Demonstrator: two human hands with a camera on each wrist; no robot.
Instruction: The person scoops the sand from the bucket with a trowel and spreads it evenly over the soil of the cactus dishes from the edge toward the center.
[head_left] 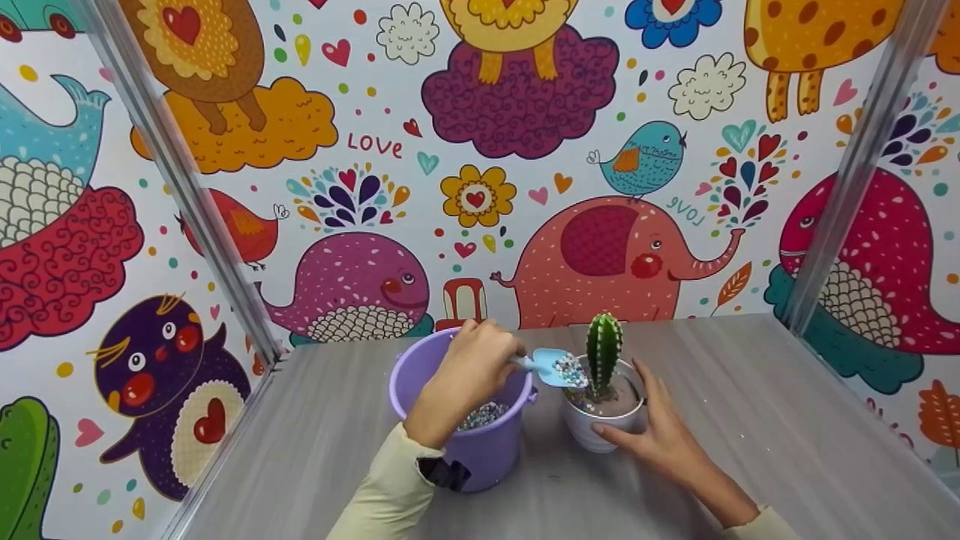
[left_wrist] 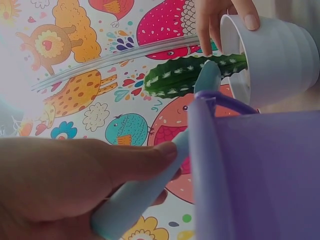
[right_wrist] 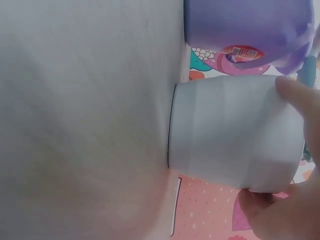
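In the head view a purple bucket (head_left: 480,454) stands on the table, with small multicoloured pebbles (head_left: 484,415) inside. My left hand (head_left: 480,367) reaches over it and grips the handle of a light blue toy shovel (head_left: 551,366). Pebbles lie on the shovel's blade, which is at the left rim of a white pot (head_left: 592,435). A green cactus (head_left: 604,352) rises from the pot, with some pebbles on the soil at its base. My right hand (head_left: 664,431) holds the pot's right side, thumb in front and fingers behind. The left wrist view shows the shovel handle (left_wrist: 135,200) in my fist.
The grey wood-look table (head_left: 750,390) runs back to a wall printed with cartoon animals (head_left: 600,262). Metal posts (head_left: 840,187) stand at both back corners. A bucket handle (right_wrist: 280,60) hangs along the bucket's side. Tiny specks lie on the table right of the pot.
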